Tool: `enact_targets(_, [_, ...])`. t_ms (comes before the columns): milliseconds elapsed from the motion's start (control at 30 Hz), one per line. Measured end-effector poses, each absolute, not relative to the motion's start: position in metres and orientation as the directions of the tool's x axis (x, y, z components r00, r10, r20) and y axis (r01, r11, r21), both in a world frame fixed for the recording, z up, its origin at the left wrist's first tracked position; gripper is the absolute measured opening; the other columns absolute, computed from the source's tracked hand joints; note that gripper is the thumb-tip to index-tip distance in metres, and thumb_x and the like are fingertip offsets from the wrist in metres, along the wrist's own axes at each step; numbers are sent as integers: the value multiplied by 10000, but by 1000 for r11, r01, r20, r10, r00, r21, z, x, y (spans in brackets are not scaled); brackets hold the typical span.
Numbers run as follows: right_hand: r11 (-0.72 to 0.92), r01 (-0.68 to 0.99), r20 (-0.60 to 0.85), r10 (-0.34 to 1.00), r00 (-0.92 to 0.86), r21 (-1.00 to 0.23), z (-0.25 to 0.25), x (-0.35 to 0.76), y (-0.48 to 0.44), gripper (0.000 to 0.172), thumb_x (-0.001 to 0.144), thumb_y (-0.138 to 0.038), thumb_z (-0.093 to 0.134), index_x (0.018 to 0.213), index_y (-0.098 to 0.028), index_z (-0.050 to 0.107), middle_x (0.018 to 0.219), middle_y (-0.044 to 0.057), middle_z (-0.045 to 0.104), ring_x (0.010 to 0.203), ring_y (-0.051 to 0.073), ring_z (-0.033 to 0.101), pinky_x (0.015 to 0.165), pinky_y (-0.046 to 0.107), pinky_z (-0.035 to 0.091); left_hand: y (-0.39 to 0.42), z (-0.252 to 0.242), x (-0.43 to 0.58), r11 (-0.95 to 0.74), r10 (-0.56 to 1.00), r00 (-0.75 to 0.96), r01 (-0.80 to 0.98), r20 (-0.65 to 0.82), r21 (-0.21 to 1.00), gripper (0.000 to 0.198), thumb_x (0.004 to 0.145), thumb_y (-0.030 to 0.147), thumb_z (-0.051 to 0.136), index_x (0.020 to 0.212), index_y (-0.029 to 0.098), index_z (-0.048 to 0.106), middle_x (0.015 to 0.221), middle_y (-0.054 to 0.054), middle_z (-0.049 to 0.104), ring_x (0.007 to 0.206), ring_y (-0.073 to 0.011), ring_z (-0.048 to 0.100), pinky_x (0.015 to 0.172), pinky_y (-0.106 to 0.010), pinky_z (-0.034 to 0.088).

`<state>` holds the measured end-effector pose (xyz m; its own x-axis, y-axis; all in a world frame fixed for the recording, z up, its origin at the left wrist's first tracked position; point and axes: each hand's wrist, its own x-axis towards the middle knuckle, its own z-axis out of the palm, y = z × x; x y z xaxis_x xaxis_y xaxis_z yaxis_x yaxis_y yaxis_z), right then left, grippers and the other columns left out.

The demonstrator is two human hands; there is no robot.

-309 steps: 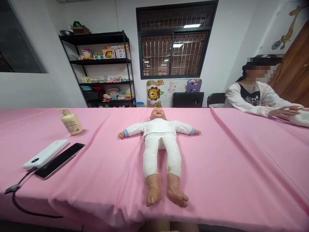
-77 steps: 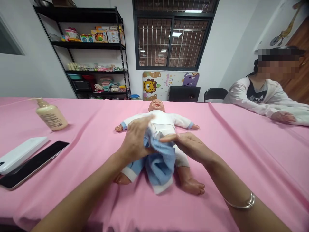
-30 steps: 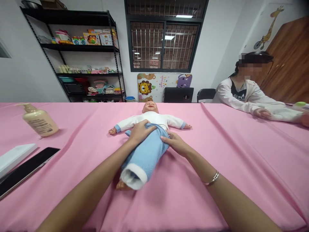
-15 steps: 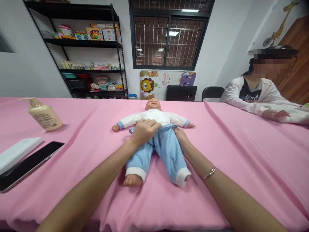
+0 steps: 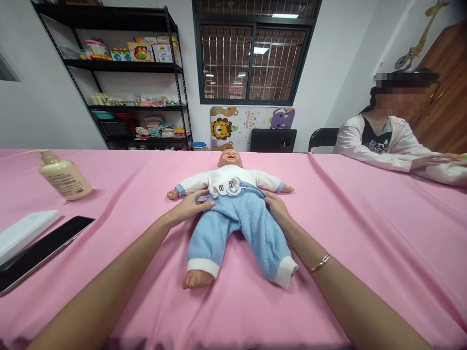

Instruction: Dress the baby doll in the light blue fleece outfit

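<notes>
A baby doll lies on its back with its head away from me and its arms spread. It wears a white top with blue cuffs and fluffy blue trousers with white ankle cuffs. One foot sticks out at the left cuff; no foot shows at the right cuff. My left hand pinches the trousers' waist at the left side. At the opposite side, my right hand grips the waistband, its fingertips partly hidden by the cloth. An animal face decoration shows at the doll's belly.
On the pink cloth at left stand a pump bottle, a white box-like object and a black phone. Another person sits at the far right. Behind are a black shelf and a chair.
My left hand has moved from the middle of the waist to its left side, uncovering the animal face decoration. My right hand stays at the right side. The trouser legs have shifted slightly.
</notes>
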<state>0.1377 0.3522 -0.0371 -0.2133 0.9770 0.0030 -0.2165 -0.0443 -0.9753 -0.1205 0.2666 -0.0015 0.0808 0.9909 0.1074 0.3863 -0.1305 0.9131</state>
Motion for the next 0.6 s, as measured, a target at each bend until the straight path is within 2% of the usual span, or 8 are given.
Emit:
enact_targets(100, [-127,-236,-54,954,-296,-963,-35,139,348,298,654,-338,595,888,-165,664,938,33,666,986,239,566,885,342,438,265,3,-112,-126,992,22,276,124,953,465,657,423,705,1018,143,618,1025,-75,612,927,-233,576,764,-298,482])
enact_targets(167, [-106,-143,-45,926,-376,-984,-32,139,341,357,682,-435,635,907,-159,669,973,46,661,996,244,565,884,345,435,264,2,-108,-117,990,-48,277,135,954,393,696,418,657,957,126,630,788,-43,613,691,-175,575,589,-252,465])
enact_targets(233, [-41,-51,-12,878,-479,-998,-27,139,332,401,685,-475,657,919,-150,668,980,58,656,959,239,574,846,339,440,264,1,-106,-111,987,-82,299,141,948,375,743,415,596,994,136,615,676,-13,576,538,-132,510,489,-228,417])
enact_targets(300, [24,5,17,836,-549,-1000,-22,140,324,407,693,-490,653,898,-139,670,925,59,658,871,218,582,771,319,442,264,0,-105,-151,981,-71,316,182,937,380,770,411,566,1049,155,595,738,-21,601,587,-142,533,548,-239,450])
enact_targets(367, [101,52,54,825,-562,-994,-18,142,323,390,696,-492,645,836,-129,674,821,46,648,749,177,562,678,284,423,267,-1,-106,-234,968,-6,331,250,914,397,770,412,579,1085,170,587,945,-45,625,811,-178,575,764,-269,469])
enact_targets(433, [170,58,117,854,-507,-984,-16,147,328,372,678,-481,653,793,-127,672,730,25,617,659,138,514,608,253,385,270,-1,-108,-293,956,87,347,281,891,437,759,433,597,1111,175,582,1112,-51,590,1005,-210,534,933,-293,394])
enact_targets(500, [167,5,152,910,-386,-986,-17,154,337,367,644,-467,664,789,-131,662,673,8,583,605,115,470,563,236,353,274,-2,-112,-277,960,144,390,239,878,470,747,474,597,1097,160,594,1118,-58,594,1040,-241,522,957,-328,376])
enact_targets(600, [93,29,83,965,-248,-995,-23,159,347,328,624,-408,656,793,-127,644,635,4,564,578,115,449,548,242,340,277,-5,-120,-184,983,76,501,168,846,473,750,537,565,988,135,640,983,-57,641,971,-273,551,890,-361,418])
